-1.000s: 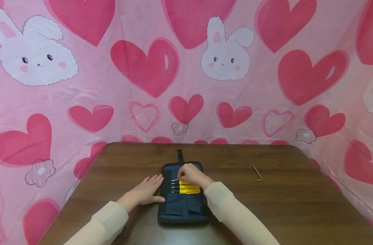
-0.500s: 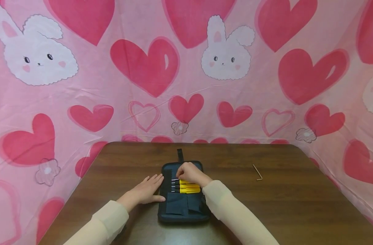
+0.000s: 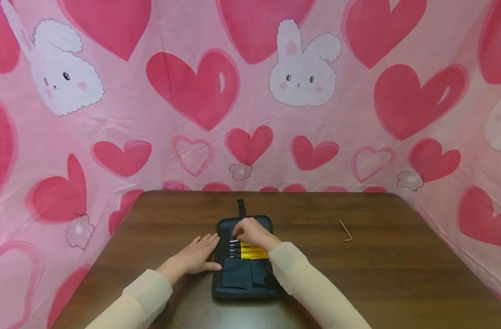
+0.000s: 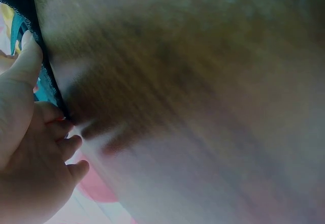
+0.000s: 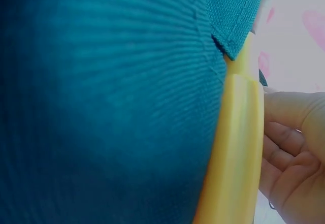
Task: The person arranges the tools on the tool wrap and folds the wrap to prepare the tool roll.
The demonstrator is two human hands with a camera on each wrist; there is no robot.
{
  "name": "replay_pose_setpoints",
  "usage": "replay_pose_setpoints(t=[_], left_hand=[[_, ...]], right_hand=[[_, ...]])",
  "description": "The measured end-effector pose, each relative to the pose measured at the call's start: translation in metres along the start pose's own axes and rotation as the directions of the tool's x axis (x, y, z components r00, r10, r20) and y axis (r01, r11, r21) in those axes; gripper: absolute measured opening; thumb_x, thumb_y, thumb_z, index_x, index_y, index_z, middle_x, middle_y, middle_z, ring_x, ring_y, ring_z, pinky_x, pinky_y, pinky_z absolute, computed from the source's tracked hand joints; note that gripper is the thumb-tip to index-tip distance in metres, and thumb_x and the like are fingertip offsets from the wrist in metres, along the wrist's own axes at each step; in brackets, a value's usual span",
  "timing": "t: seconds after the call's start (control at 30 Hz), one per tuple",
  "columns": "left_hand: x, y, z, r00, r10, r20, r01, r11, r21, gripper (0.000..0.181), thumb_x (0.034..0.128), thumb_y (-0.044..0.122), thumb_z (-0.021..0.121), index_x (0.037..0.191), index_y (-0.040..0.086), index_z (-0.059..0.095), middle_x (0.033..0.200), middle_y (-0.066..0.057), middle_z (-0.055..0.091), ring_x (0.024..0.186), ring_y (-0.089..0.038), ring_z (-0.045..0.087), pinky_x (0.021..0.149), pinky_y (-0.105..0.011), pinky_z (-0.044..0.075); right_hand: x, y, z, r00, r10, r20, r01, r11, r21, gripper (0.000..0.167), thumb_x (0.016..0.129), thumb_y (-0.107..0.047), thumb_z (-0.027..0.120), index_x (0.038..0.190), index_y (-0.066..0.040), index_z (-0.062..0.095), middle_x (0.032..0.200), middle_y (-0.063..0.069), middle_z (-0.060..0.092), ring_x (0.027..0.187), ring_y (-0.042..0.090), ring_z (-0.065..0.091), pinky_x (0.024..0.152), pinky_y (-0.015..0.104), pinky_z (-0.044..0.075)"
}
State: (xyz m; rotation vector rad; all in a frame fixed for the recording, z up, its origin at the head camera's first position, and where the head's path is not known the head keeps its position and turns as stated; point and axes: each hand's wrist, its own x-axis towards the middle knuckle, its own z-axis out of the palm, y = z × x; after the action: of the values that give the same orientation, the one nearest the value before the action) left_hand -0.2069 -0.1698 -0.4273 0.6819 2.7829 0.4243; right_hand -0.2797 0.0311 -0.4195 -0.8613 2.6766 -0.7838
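A dark fabric tool case (image 3: 234,294) lies unfolded on the table. Yellow-handled screwdrivers (image 3: 254,252) lie across it in a row, their metal tips pointing left. My left hand (image 3: 194,256) rests flat with spread fingers on the case's left edge; its thumb overlaps the border (image 4: 51,84) in the left wrist view. Over the upper end of the row, my right hand (image 3: 252,232) has curled fingers and pinches a screwdriver, mostly hidden beneath it. The right wrist view shows a yellow handle (image 5: 236,142) close up under a fabric band (image 5: 236,10), with the fingers beyond.
An L-shaped hex key (image 3: 346,231) lies on the brown table (image 3: 398,274), right of the case. A black strap (image 3: 241,208) sticks out from the case's far edge. Two fabric pockets (image 3: 237,274) sit below the screwdrivers. A pink curtain with hearts (image 3: 193,87) hangs behind.
My right hand has shifted slightly left over the upper part of the case. The left hand and the hex key have stayed put.
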Motion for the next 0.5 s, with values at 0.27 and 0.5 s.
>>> replay_pose_setpoints(t=[0.27, 0.5], left_hand=[[0.0005, -0.0015, 0.0018, 1.0, 0.007, -0.002, -0.007, 1.0, -0.002, 0.082, 0.0822, 0.05, 0.061, 0.138, -0.004, 0.035, 0.145, -0.018, 0.03, 0.134, -0.034, 0.023, 0.106, -0.052, 0.015], [-0.0005, -0.0019, 0.0031, 1.0, -0.003, -0.001, 0.003, 1.0, -0.002, 0.083, 0.0821, 0.052, 0.06, 0.139, -0.003, 0.034, 0.145, -0.017, 0.03, 0.134, -0.033, 0.023, 0.106, -0.051, 0.015]], right_hand=[[-0.0017, 0.0008, 0.0025, 1.0, 0.023, -0.015, -0.021, 0.996, 0.088, 0.017, 0.081, 0.001, 0.067, 0.095, -0.007, 0.072, 0.085, 0.0, 0.066, 0.066, 0.011, 0.054, 0.069, 0.023, 0.049], [0.0001, 0.003, 0.0054, 0.998, 0.058, -0.004, -0.057, 0.986, 0.159, 0.018, 0.083, 0.001, 0.066, 0.098, -0.006, 0.07, 0.075, -0.001, 0.061, 0.063, 0.013, 0.053, 0.065, 0.025, 0.048]])
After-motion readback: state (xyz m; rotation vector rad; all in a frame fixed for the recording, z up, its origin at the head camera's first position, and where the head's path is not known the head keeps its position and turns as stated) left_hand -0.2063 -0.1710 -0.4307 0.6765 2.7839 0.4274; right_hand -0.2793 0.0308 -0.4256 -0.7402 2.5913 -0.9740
